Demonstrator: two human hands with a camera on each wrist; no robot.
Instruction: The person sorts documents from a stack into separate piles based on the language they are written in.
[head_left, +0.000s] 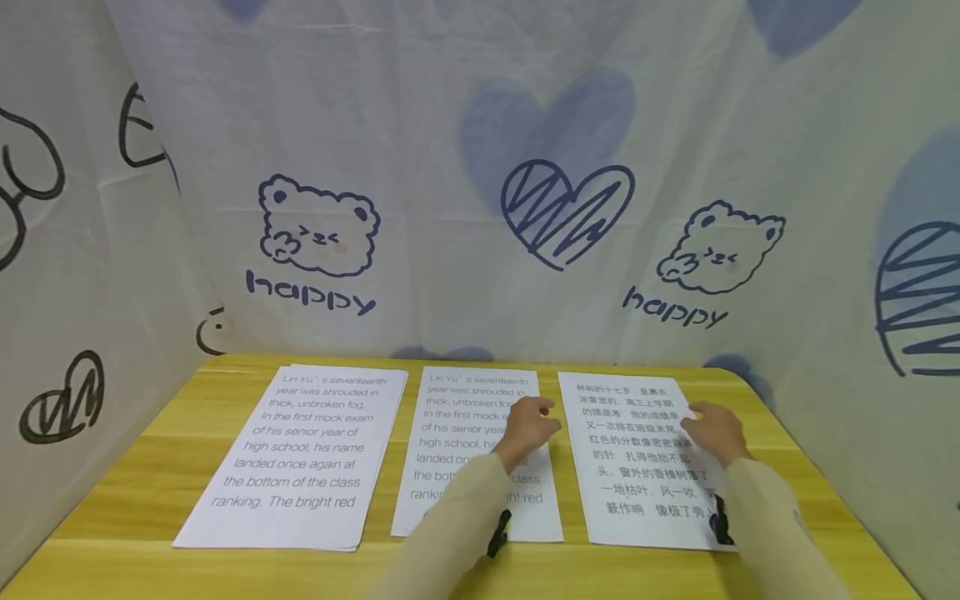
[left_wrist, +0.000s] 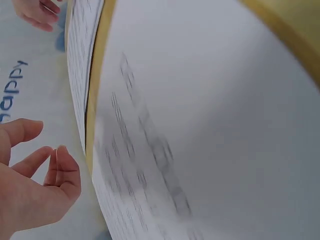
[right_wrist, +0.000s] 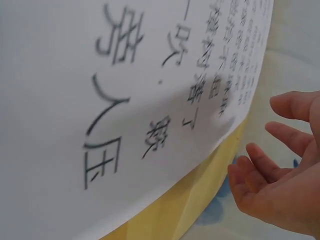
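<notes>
My left hand (head_left: 528, 429) is over the right side of the middle printed sheet (head_left: 472, 442), which carries English text. Its fingers are loosely bent, and the left wrist view shows nothing between the fingers and thumb of this hand (left_wrist: 42, 187). At the right edge of a sheet with Chinese text (head_left: 630, 450) is my right hand (head_left: 716, 429). In the right wrist view, that hand (right_wrist: 280, 175) has its fingers spread and slightly bent, holding nothing. Both sheets lie flat; whether either hand touches paper I cannot tell.
A slightly uneven stack of English-printed sheets (head_left: 300, 458) lies on the left of the yellow wood-grain table (head_left: 120, 500). White cloth (head_left: 442, 208) with bear and heart drawings hangs behind the table and along its sides. Narrow strips of tabletop separate the papers.
</notes>
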